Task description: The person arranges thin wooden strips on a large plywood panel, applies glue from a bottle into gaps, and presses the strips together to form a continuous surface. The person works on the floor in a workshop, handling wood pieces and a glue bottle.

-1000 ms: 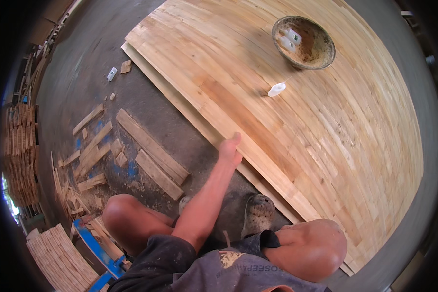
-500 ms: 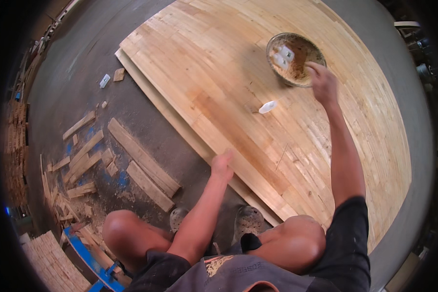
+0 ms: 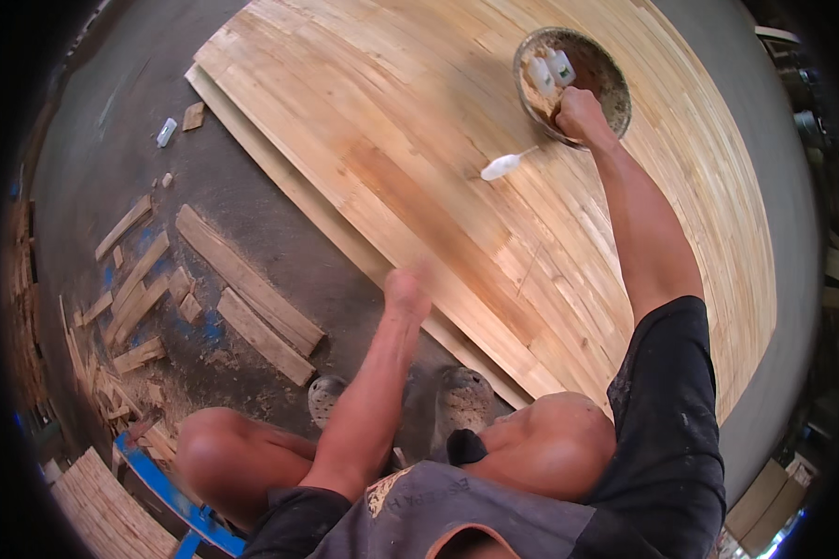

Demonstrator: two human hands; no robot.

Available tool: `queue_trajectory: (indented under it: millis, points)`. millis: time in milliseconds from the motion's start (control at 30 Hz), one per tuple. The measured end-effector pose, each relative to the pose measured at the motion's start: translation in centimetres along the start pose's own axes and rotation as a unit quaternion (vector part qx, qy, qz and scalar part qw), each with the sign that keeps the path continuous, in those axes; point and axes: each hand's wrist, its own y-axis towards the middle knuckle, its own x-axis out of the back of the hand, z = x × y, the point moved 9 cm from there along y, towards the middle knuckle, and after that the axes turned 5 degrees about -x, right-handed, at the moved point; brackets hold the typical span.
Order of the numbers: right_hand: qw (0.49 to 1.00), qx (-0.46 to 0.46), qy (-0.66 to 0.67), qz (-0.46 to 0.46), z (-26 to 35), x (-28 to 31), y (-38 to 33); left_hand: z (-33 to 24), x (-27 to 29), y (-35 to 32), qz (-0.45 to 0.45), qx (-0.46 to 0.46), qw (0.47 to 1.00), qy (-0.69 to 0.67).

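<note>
My right hand (image 3: 580,116) reaches into a round dark bowl (image 3: 613,70) resting on a large wooden panel (image 3: 373,121). Its fingers are closed down near the brown sawdust (image 3: 535,97); whatever they grip is hidden. Two small white bottles (image 3: 558,67) lie in the bowl beside that hand. On the panel, nearer to me, lies a white squeeze bottle (image 3: 501,168) with a thin nozzle. My left hand (image 3: 408,289) is at the panel's near left edge, its fingers blurred and partly hidden.
Wood offcuts (image 3: 252,270) and sawdust litter the floor at the left. Farther up lie a small white bottle (image 3: 166,132) and a wood block (image 3: 193,115). A blue metal frame (image 3: 172,494) and stacked boards (image 3: 112,508) stand at lower left.
My right hand has moved from the bowl's right rim further inside, its fingers now closed. My left hand stays by the panel edge. The whole view has shifted slightly.
</note>
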Motion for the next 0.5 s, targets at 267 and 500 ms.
queue_trajectory:
  millis: [267,500]
  points:
    - [0.795,0.047,0.604,-0.007,2.6,14.0,-17.7,-0.8,-1.7,-1.2,-0.011,0.012,0.999,-0.037]
    - [0.904,0.155,0.389,0.086,18.9,-2.6,-33.5,-0.8,-0.9,-0.3,-0.007,-0.005,0.999,-0.034]
